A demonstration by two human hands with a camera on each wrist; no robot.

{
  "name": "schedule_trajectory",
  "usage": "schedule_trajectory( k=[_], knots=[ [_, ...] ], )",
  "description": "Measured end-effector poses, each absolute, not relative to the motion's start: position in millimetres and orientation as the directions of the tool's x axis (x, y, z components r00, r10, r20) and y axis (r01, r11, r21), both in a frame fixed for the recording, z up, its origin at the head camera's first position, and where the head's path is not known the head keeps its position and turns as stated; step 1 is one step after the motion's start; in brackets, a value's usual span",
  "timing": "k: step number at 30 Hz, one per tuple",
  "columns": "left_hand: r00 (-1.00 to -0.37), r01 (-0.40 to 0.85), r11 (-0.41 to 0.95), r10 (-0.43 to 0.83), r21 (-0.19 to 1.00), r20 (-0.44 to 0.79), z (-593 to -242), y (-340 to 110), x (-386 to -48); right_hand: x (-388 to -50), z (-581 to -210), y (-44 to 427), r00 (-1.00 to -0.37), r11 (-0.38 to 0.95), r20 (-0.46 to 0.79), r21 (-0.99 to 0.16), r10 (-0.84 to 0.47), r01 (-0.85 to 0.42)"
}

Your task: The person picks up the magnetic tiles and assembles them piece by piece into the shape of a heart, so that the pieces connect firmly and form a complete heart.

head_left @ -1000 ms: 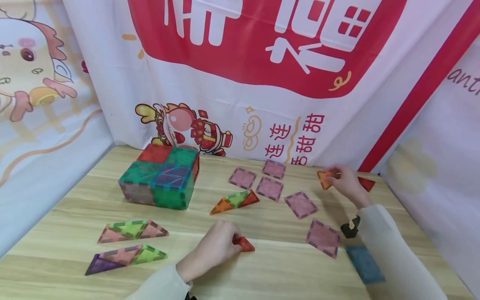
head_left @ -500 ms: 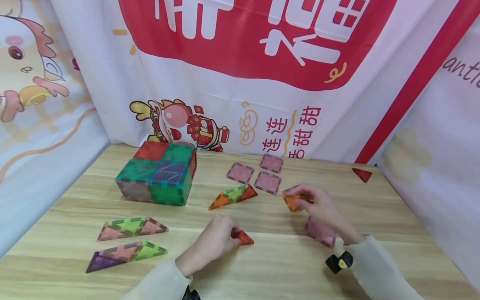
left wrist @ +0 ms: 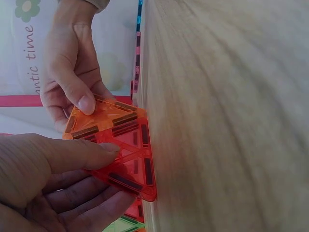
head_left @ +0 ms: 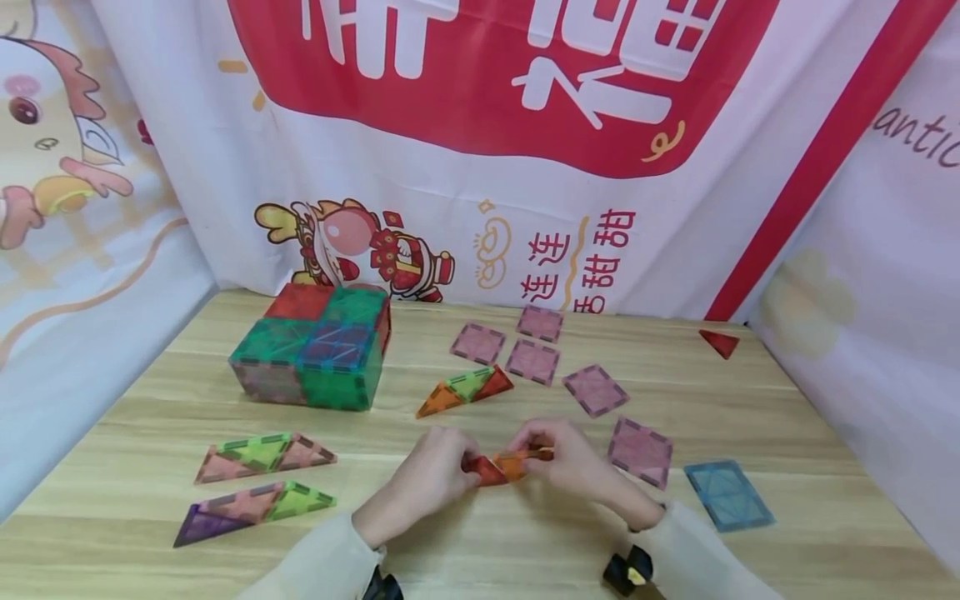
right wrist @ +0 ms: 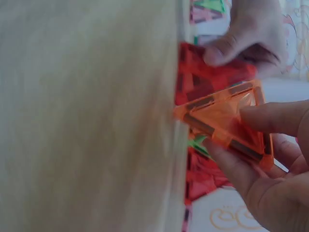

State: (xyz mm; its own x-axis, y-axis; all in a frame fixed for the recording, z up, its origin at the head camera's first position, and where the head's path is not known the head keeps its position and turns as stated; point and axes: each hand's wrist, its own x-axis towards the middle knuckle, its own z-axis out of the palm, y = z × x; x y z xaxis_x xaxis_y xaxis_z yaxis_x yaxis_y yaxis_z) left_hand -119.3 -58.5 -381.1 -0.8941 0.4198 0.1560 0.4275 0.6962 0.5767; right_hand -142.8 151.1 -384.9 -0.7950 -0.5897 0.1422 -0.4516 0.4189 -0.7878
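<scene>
Between thumb and fingers my left hand (head_left: 423,479) pinches a red triangular magnetic tile (left wrist: 130,162), which stands on edge on the table. My right hand (head_left: 573,462) pinches an orange triangular magnetic tile (right wrist: 224,121) by its outer part. In the left wrist view, the two tiles meet along a slanted side; whether they are joined cannot be told. Just behind the hands stands a strip of orange, green and red triangles (head_left: 468,386). A pink-and-green strip (head_left: 258,456) and a purple, pink and green strip (head_left: 251,510) stand to the left.
A box of green, red, blue and pink tiles (head_left: 341,387) stands at the back left. Several pink square tiles (head_left: 640,450) lie behind and to the right. A blue square tile (head_left: 727,493) is at the right, a red triangle (head_left: 720,342) at the back right. Printed cloth (head_left: 420,167) borders the wooden table.
My right hand has brought the orange triangle from the back right, over the pink squares, to the red triangle. My left hand has stayed nearly in place with the red one.
</scene>
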Motion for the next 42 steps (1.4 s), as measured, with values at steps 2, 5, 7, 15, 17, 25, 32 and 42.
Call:
schedule_trajectory(
  k=[2, 5, 7, 15, 17, 25, 32, 42],
  knots=[
    [-0.895, 0.425, 0.696, 0.420, 0.578, 0.152, -381.6, -58.5, -119.7, -141.4, -387.0, 146.0, -0.795, 0.423, 0.148, -0.781, -0.589, -0.459],
    [-0.894, 0.423, 0.695, 0.424, 0.581, 0.143, -382.2, -58.7, -120.3, -139.9, -388.9, 141.8, -0.798, 0.436, 0.154, -0.769, -0.583, -0.467],
    [-0.892, 0.424, 0.692, 0.430, 0.584, 0.139, -382.5, -59.0, -120.5, -139.1, -389.1, 140.8, -0.802, 0.439, 0.151, -0.771, -0.578, -0.461],
    [-0.879, 0.443, 0.632, 0.447, 0.636, 0.167, -381.1, -56.1, -120.3, -137.2, -387.9, 141.3, -0.811, 0.441, 0.132, -0.784, -0.570, -0.437],
    [-0.878, 0.445, 0.624, 0.446, 0.642, 0.175, -379.9, -55.7, -120.2, -137.6, -386.6, 141.9, -0.804, 0.442, 0.130, -0.779, -0.580, -0.445],
    [-0.889, 0.423, 0.643, 0.430, 0.638, 0.156, -378.3, -54.8, -122.4, -164.9, -366.5, 185.2, -0.759, 0.501, 0.028, -0.735, -0.651, -0.457],
    [-0.883, 0.431, 0.627, 0.442, 0.649, 0.160, -378.4, -54.3, -124.7, -235.1, -360.4, 282.4, -0.902, 0.649, 0.088, -0.666, -0.422, -0.369],
    [-0.886, 0.417, 0.630, 0.441, 0.655, 0.139, -377.1, -57.7, -125.3, -321.4, -384.1, 402.8, -0.978, 0.893, 0.074, -0.397, -0.198, -0.210]
  ],
)
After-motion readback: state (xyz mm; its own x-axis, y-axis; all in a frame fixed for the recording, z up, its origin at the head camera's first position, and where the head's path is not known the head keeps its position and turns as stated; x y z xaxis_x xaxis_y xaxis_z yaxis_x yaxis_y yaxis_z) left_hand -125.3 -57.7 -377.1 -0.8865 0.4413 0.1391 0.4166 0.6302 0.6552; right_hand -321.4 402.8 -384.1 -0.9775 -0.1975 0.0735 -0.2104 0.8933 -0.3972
